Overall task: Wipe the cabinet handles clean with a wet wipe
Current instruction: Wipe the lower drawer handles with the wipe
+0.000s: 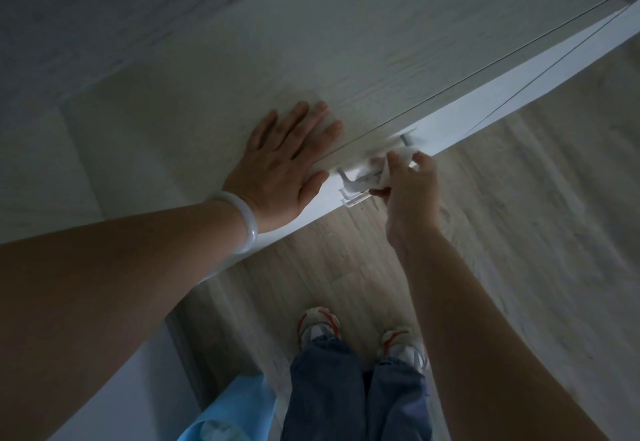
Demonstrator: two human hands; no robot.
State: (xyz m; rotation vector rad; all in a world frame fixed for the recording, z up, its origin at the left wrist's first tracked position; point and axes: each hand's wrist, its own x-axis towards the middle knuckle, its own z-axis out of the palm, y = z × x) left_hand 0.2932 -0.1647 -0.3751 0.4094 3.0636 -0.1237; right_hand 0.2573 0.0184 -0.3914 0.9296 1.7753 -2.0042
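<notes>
L hand (pixel 284 163) flat, fingers straight, on cabinet top (pixel 207 94) beside handle (pixel 356 191); R hand (pixel 408 191) pinches wet wipe (pixel 367 173) round handle

My left hand (pixel 291 160) flat on the cabinet top (pixel 242 69), covering the edge left of the handle (pixel 353 198), my right hand (pixel 408 191) and wipe (pixel 367 173) crowding the handle's front, open wooden floor (pixel 519 215) to my right, my shoes (pixel 360 333) below.

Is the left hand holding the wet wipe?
No, the left hand lies flat on the cabinet top; the right hand grips the wet wipe.
</notes>
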